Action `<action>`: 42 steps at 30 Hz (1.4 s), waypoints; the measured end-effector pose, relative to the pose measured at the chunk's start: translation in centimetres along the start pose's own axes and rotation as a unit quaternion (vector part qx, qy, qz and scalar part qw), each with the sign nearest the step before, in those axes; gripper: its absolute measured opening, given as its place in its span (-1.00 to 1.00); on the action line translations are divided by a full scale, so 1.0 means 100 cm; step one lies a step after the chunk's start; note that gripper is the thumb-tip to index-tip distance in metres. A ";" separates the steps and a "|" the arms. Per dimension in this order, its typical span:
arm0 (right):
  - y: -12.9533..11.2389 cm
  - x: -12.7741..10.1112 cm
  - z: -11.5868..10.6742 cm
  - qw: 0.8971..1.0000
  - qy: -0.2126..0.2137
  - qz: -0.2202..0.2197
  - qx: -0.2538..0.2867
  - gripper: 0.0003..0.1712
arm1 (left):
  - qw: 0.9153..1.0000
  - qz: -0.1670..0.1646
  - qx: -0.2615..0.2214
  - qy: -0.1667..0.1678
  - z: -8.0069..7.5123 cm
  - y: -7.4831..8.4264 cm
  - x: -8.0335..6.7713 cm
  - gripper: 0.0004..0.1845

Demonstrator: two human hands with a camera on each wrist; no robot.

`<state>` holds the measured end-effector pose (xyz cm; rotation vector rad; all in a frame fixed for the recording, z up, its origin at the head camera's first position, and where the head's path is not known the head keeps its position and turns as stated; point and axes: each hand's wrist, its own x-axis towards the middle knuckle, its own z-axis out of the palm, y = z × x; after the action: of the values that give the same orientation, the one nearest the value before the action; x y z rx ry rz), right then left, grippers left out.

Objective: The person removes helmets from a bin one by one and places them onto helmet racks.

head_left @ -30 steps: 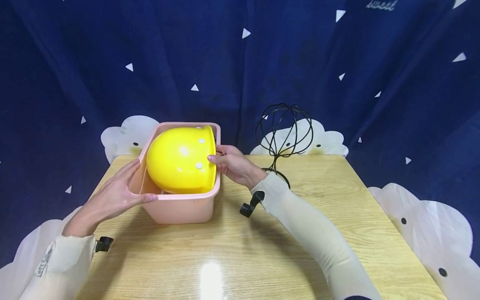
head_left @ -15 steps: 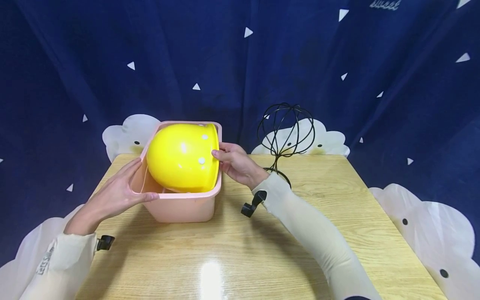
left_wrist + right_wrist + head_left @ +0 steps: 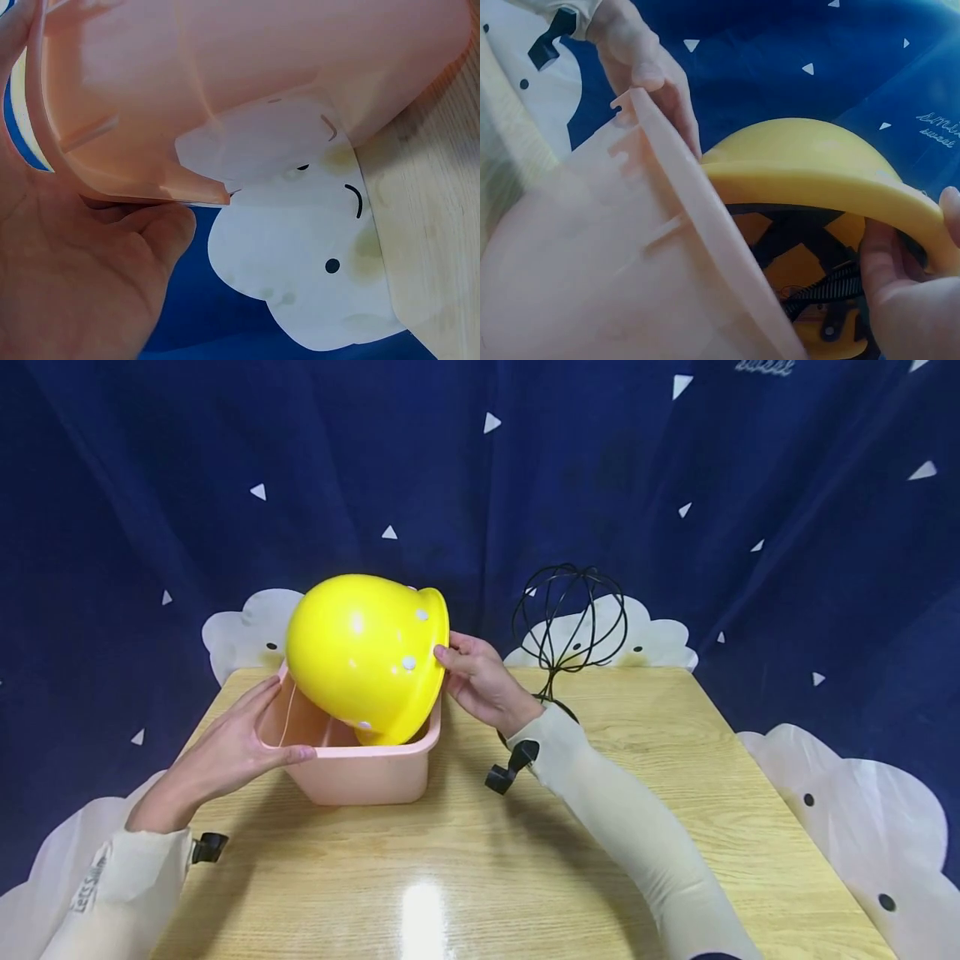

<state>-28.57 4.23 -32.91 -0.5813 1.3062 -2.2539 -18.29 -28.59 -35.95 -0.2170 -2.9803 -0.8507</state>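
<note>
In the head view a yellow hard hat (image 3: 356, 652) lies tipped on its side over the mouth of a pink plastic bin (image 3: 371, 777), its crown toward the left. My right hand (image 3: 487, 685) pinches the hat's brim, thumb outside and fingers inside the shell. Dark suspension straps (image 3: 802, 232) show under the brim in the right wrist view. My left hand (image 3: 217, 752) grips the bin's near left corner by the rim. Part of the hat's lower side is hidden behind the bin's front rim.
A black wire stand (image 3: 553, 672) with a balloon-shaped top stands behind my right wrist on the wooden table (image 3: 570, 893). A dark blue curtain (image 3: 480, 485) with white triangles and cloud shapes hangs behind the table.
The hard hat has risen partly out of the bin and tilted, its brim end moving slightly right with my right hand. My left hand and the bin have stayed in place.
</note>
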 end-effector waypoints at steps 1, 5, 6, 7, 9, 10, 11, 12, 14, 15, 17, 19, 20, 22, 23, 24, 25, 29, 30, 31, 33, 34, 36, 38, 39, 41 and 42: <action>-0.001 0.000 0.000 1.000 -0.001 -0.005 0.005 -0.45 | 1.000 -0.003 0.000 -0.001 0.000 0.000 0.000 0.35; -0.007 -0.002 0.001 0.999 -0.001 -0.028 0.016 -0.45 | 1.000 -0.011 0.001 -0.009 0.001 0.000 0.000 0.36; -0.008 -0.002 0.002 0.999 -0.002 -0.034 0.018 -0.45 | 1.000 -0.011 0.001 -0.009 0.001 0.000 0.000 0.36; -0.010 -0.003 0.002 0.999 -0.003 -0.039 0.019 -0.45 | 1.000 -0.010 0.002 -0.009 0.001 0.000 0.001 0.36; -0.013 -0.004 0.003 0.999 -0.005 -0.047 0.022 -0.45 | 1.000 -0.009 0.003 -0.009 0.000 0.000 0.000 0.35; -0.015 -0.005 0.004 0.998 -0.007 -0.051 0.024 -0.44 | 1.000 -0.008 0.003 -0.009 0.000 0.000 0.000 0.35; -0.017 -0.006 0.005 0.998 -0.007 -0.055 0.026 -0.44 | 1.000 -0.007 0.004 -0.009 0.000 0.000 0.000 0.35; -0.019 -0.007 0.006 0.998 -0.007 -0.058 0.028 -0.45 | 1.000 -0.006 0.004 -0.008 -0.001 -0.001 0.000 0.34; -0.023 -0.010 0.006 0.997 -0.008 -0.063 0.037 -0.45 | 1.000 -0.004 0.004 -0.009 0.001 0.000 0.001 0.34; -0.025 -0.012 0.006 0.997 -0.009 -0.065 0.040 -0.45 | 1.000 -0.003 0.003 -0.009 0.001 0.000 0.001 0.34; -0.030 -0.016 0.007 0.996 -0.008 -0.069 0.047 -0.46 | 1.000 0.000 -0.001 -0.010 0.002 0.000 0.001 0.34; -0.036 -0.019 0.008 0.996 -0.007 -0.074 0.055 -0.46 | 1.000 0.000 -0.006 -0.012 0.003 0.001 0.002 0.34; -0.039 -0.020 0.009 0.995 -0.006 -0.080 0.057 -0.47 | 1.000 0.002 -0.010 -0.012 0.003 0.001 0.002 0.34; -0.044 -0.022 0.012 0.994 -0.005 -0.091 0.061 -0.47 | 1.000 0.003 -0.013 -0.013 0.002 0.001 0.002 0.33; -0.047 -0.023 0.013 0.993 -0.006 -0.096 0.065 -0.47 | 1.000 0.004 -0.014 -0.013 0.001 0.001 0.002 0.33; -0.049 -0.024 0.014 0.992 -0.007 -0.102 0.068 -0.48 | 1.000 0.003 -0.014 -0.013 0.001 0.001 0.002 0.33; -0.052 -0.025 0.015 0.992 -0.008 -0.108 0.071 -0.48 | 1.000 0.003 -0.014 -0.012 0.000 0.001 0.001 0.33; -0.060 -0.028 0.019 0.989 -0.010 -0.124 0.086 -0.49 | 1.000 0.004 -0.010 -0.010 0.000 -0.001 -0.001 0.32; -0.062 -0.029 0.020 0.988 -0.012 -0.128 0.089 -0.49 | 1.000 0.005 -0.011 -0.010 0.000 -0.002 -0.001 0.32; -0.065 -0.030 0.021 0.987 -0.014 -0.133 0.093 -0.50 | 1.000 0.006 -0.012 -0.009 0.000 -0.002 -0.001 0.31; -0.071 -0.031 0.023 0.984 -0.016 -0.143 0.100 -0.53 | 1.000 0.009 -0.020 -0.010 0.000 -0.002 -0.001 0.31; -0.075 -0.032 0.024 0.983 -0.017 -0.149 0.103 -0.53 | 1.000 0.010 -0.023 -0.010 0.000 -0.003 -0.001 0.31; -0.081 -0.034 0.025 0.981 -0.021 -0.158 0.113 -0.55 | 1.000 0.011 -0.027 -0.009 -0.001 -0.003 0.000 0.30; -0.087 -0.036 0.025 0.978 -0.023 -0.167 0.124 -0.56 | 0.999 0.012 -0.029 -0.007 -0.001 -0.003 0.000 0.30; -0.089 -0.037 0.025 0.976 -0.026 -0.170 0.131 -0.55 | 0.999 0.012 -0.030 -0.007 -0.001 -0.003 0.000 0.29; -0.095 -0.040 0.023 0.972 -0.032 -0.179 0.146 -0.57 | 0.999 0.016 -0.028 -0.001 0.000 -0.003 0.000 0.29; -0.098 -0.042 0.022 0.970 -0.036 -0.184 0.154 -0.58 | 0.999 0.018 -0.027 0.001 0.000 -0.003 0.001 0.29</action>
<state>-25.76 9.48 -23.84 -0.8353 0.8365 -2.6368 -18.42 -28.81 -36.08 -0.2718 -2.9446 -0.9284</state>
